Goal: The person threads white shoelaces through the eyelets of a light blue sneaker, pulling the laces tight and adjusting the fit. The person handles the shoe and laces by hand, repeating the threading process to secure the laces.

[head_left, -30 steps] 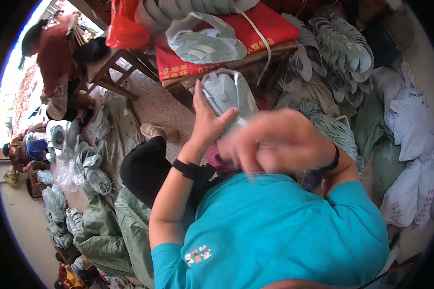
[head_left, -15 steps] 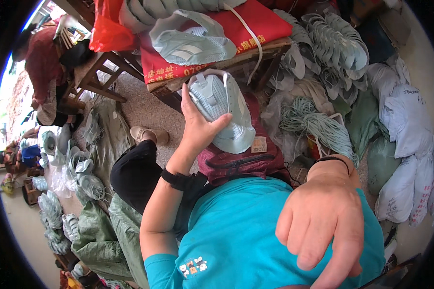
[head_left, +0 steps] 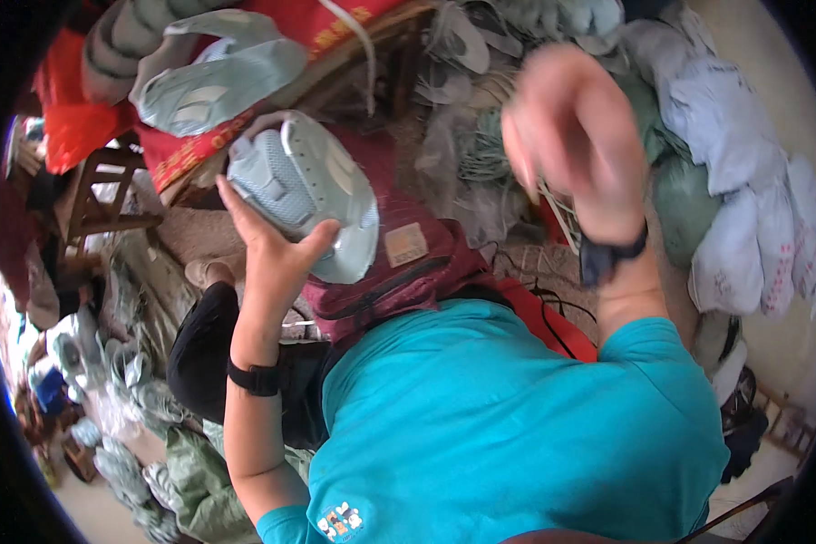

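Observation:
My left hand (head_left: 276, 254) grips a pale mint shoe upper (head_left: 331, 186) above my lap, with the thumb across its side and the fingers partly hidden behind it. The mesh tongue and a row of eyelets show, and I see no lace in the eyelets. My right hand (head_left: 571, 127) is raised at the right, smeared by motion, so its fingers and anything in them cannot be made out. Near it lies a bundle of pale green laces (head_left: 485, 150). A second shoe upper (head_left: 218, 82) rests on the bench's red cover (head_left: 344, 32).
A maroon cloth with pockets (head_left: 381, 281) covers my lap. White sacks (head_left: 734, 136) and a green sack (head_left: 684, 213) stand at the right. A wooden stool (head_left: 109, 208) and a red plastic bag (head_left: 77, 136) are at the left. Piled shoe uppers (head_left: 136, 381) lie lower left.
My right hand has risen from in front of my shirt to the upper right, by the laces. The view has shifted, so the held upper appears farther left, still in my left hand.

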Demonstrator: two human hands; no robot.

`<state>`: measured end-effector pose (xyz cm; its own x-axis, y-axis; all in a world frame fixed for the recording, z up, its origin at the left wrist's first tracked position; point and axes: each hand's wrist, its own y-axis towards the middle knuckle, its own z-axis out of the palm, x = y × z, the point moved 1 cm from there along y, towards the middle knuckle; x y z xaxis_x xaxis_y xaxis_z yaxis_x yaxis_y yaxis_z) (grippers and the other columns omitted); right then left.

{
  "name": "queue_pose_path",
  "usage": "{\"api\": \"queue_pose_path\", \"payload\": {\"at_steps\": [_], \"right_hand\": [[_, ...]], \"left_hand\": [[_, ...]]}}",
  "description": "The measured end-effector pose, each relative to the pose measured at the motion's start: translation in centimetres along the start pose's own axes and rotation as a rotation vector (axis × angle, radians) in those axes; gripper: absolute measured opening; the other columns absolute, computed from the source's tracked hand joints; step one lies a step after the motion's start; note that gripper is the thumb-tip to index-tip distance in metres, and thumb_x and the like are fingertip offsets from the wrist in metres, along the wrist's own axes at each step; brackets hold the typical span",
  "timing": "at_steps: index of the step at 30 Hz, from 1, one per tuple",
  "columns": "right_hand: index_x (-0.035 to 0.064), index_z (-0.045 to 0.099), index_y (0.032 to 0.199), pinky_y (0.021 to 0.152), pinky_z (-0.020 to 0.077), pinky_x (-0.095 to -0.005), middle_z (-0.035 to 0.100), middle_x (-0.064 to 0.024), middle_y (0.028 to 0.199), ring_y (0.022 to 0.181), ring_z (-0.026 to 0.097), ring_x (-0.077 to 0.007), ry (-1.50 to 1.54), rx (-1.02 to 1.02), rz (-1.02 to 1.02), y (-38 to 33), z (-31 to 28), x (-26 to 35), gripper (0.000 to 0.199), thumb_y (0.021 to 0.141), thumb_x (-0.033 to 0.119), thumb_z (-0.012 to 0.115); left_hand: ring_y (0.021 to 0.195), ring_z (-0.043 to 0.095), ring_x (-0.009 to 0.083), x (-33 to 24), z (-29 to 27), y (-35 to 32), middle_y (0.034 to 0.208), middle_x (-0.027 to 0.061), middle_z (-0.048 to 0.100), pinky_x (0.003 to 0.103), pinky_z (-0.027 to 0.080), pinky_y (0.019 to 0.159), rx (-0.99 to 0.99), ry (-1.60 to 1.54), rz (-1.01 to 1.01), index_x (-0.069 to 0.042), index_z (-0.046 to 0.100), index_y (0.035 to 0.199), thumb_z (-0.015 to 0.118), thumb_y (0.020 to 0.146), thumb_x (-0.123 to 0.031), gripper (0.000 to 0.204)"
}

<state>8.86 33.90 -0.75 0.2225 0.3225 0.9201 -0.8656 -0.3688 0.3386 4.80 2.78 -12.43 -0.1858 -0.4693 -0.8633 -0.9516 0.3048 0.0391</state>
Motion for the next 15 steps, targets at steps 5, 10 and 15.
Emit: {"api": "queue_pose_path", "payload": {"at_steps": [5,10,15], "right_hand": [[0.0066,0.066,0.098,0.061,0.0424,-0.0225,0.062,0.0022,0.082,0.068,0.053,-0.0050,-0.558,-0.749,0.701,-10.0,-16.7,-11.7,0.015,0.093,0.018,0.058],[-0.0011,0.062,0.074,0.058,0.0461,-0.0365,0.061,-0.0130,0.067,0.068,0.063,-0.0251,-0.967,-0.675,1.208,-21.6,-22.3,-22.4,0.027,0.087,0.023,0.063],[-0.0046,0.065,0.086,0.080,0.0518,-0.0465,0.066,-0.0256,0.091,0.092,0.065,-0.0437,-1.589,-0.878,1.063,-20.7,-17.2,-25.2,0.035,0.084,0.030,0.066]], "left_hand": [[0.147,0.007,0.0333,-0.1,1.0,0.0,0.156,0.0300,0.005,0.039,0.008,0.119,-0.054,0.042,0.072,0.002,-0.013,0.151,0.084,0.072,-0.031,0.129],[0.148,0.004,0.0358,-0.1,0.9,-0.4,0.156,0.0316,0.000,0.041,0.007,0.119,-0.024,-0.009,0.003,0.001,-0.014,0.151,0.084,0.072,-0.039,0.132],[0.148,0.003,0.0364,0.6,0.8,-1.2,0.157,0.0305,-0.003,0.045,0.009,0.119,-0.031,-0.063,-0.022,-0.003,-0.016,0.152,0.083,0.074,-0.040,0.131]]}}
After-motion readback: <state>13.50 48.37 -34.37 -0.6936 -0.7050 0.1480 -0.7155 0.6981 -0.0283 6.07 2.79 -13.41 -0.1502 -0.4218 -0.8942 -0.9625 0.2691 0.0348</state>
